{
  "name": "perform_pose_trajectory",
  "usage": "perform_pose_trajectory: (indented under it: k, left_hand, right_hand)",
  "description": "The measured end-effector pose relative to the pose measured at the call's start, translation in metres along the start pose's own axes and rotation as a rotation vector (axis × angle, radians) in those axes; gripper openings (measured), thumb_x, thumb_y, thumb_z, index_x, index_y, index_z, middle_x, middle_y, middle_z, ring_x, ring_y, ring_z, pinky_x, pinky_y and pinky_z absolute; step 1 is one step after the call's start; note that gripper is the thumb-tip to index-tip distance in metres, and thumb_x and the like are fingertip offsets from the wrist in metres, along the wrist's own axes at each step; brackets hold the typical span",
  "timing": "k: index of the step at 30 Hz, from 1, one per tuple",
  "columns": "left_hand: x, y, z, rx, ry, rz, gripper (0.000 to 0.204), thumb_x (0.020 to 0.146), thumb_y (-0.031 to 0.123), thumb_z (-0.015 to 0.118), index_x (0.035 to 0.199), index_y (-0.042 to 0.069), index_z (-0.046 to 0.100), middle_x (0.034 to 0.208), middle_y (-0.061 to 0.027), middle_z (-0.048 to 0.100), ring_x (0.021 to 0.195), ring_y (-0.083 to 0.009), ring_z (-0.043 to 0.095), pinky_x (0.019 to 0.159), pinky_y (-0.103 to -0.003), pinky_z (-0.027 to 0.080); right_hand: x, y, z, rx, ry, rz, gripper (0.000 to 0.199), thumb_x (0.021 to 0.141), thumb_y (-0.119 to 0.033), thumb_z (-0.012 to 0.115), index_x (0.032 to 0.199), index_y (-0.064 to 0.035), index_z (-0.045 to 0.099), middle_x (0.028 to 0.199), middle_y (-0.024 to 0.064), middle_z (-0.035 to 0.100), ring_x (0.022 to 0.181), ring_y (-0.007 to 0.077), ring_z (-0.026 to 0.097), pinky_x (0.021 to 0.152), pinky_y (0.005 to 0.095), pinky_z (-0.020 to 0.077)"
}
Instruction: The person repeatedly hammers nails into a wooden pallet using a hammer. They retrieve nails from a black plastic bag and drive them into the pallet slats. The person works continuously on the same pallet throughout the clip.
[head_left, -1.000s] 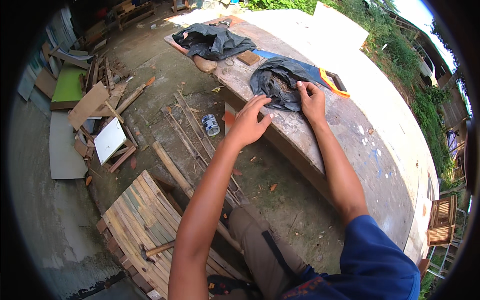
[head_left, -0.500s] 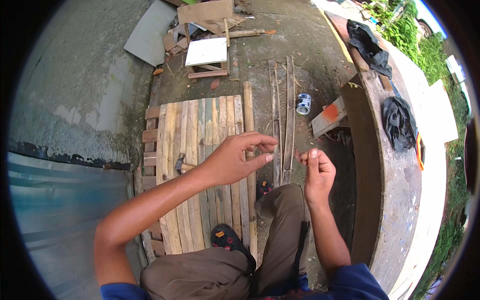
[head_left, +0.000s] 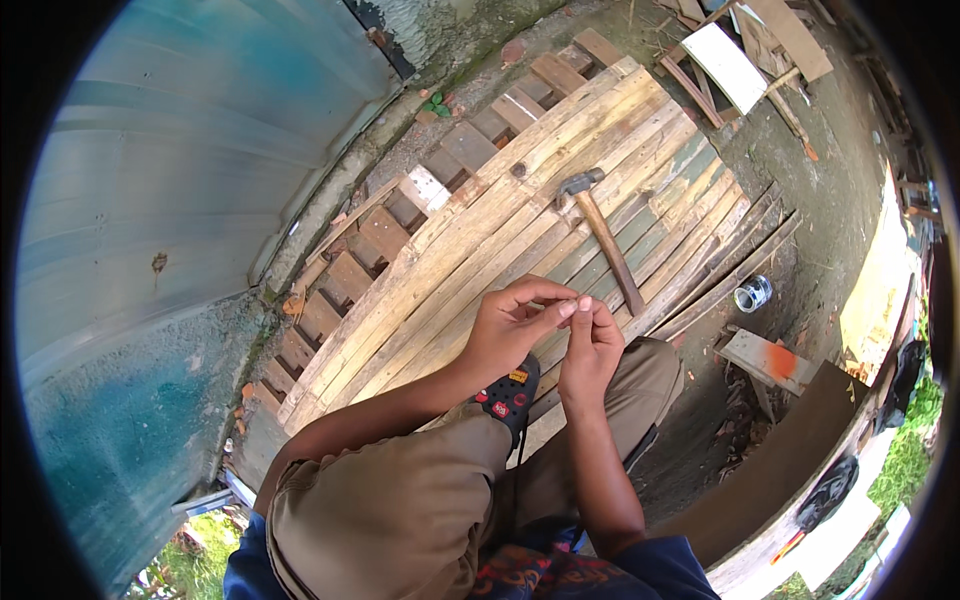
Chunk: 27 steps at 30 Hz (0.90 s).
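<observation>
My left hand [head_left: 512,328] and my right hand [head_left: 592,362] meet at the fingertips in front of me, thumbs and forefingers pinched together. Whatever they pinch, if anything, is too small to make out. Beneath them lies a long panel of light bamboo or wooden slats [head_left: 450,275], fixed side by side over short crosspieces [head_left: 384,233]. A claw hammer [head_left: 606,240] with a wooden handle rests on the slats, just beyond my fingers and touching neither hand.
A blue metal wall [head_left: 190,170] rises at the left. To the right are loose split bamboo lengths [head_left: 735,270], a tin can [head_left: 752,293] and a board with an orange patch [head_left: 770,358]. A small white-seated chair [head_left: 724,68] stands far right. My shoe [head_left: 508,400] is beside the panel.
My hands, apart before, have come together at the fingertips. The view has swung left and turned, so the panel slants and the hammer shows whole instead of partly behind my arm.
</observation>
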<state>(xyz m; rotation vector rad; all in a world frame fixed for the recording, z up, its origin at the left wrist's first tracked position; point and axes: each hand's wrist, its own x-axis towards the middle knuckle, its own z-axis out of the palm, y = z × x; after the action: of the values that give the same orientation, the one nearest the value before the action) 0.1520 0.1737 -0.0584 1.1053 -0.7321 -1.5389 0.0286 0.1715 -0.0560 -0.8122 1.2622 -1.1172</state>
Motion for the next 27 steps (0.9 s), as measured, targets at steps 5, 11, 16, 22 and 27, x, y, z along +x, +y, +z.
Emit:
perform_pose_trajectory:
  k: [5, 11, 16, 22, 27]
  left_hand:
    - [0.01, -0.03, -0.023, -0.049, 0.195, 0.058, 0.014, 0.099, 0.008, 0.071, 0.109, -0.001, 0.073, 0.102, -0.0033, 0.069, 0.087, -0.0057, 0.061, 0.071, -0.021, 0.049]
    - [0.036, -0.055, -0.083, 0.49, 0.277, 0.12, 0.012, 0.096, 0.011, 0.074, 0.104, 0.002, 0.074, 0.09, -0.0016, 0.072, 0.076, -0.007, 0.059, 0.072, -0.025, 0.05]
    - [0.099, -0.046, -0.126, 0.561, 0.411, 0.278, 0.014, 0.094, 0.012, 0.076, 0.105, 0.003, 0.076, 0.095, -0.0079, 0.075, 0.09, -0.0142, 0.066, 0.086, -0.029, 0.052]
    - [0.168, -0.051, -0.132, 0.587, 0.551, 0.26, 0.019, 0.092, 0.018, 0.079, 0.101, 0.002, 0.079, 0.107, -0.0091, 0.074, 0.104, -0.0207, 0.065, 0.099, -0.034, 0.046]
    - [0.178, -0.06, -0.133, 0.656, 0.622, 0.337, 0.015, 0.089, 0.014, 0.078, 0.1, 0.004, 0.081, 0.106, -0.0091, 0.074, 0.104, -0.0246, 0.064, 0.098, -0.035, 0.047]
  right_hand:
    - [0.035, 0.023, -0.003, -0.195, -0.083, -0.085, 0.029, 0.109, -0.022, 0.057, 0.097, 0.0019, 0.068, 0.086, 0.0037, 0.065, 0.083, 0.0109, 0.057, 0.078, 0.0284, 0.047]
    - [0.117, 0.042, -0.045, -1.242, 0.208, -0.634, 0.044, 0.099, -0.025, 0.069, 0.133, -0.0005, 0.057, 0.129, 0.019, 0.058, 0.114, 0.0315, 0.058, 0.102, 0.0425, 0.0415]
    - [0.128, 0.071, -0.06, -1.537, 0.058, -0.519, 0.058, 0.099, -0.039, 0.063, 0.144, -0.0046, 0.051, 0.15, 0.0205, 0.046, 0.142, 0.0383, 0.04, 0.114, 0.0578, 0.0255]
    - [0.13, 0.078, -0.055, -1.541, 0.115, -0.551, 0.055, 0.098, -0.04, 0.061, 0.142, -0.0069, 0.052, 0.149, 0.0196, 0.047, 0.141, 0.0402, 0.04, 0.111, 0.0607, 0.0274]
    - [0.13, 0.075, -0.053, -1.527, 0.128, -0.58, 0.054, 0.098, -0.038, 0.061, 0.142, -0.0071, 0.053, 0.147, 0.0202, 0.048, 0.14, 0.0406, 0.041, 0.111, 0.0587, 0.0284]
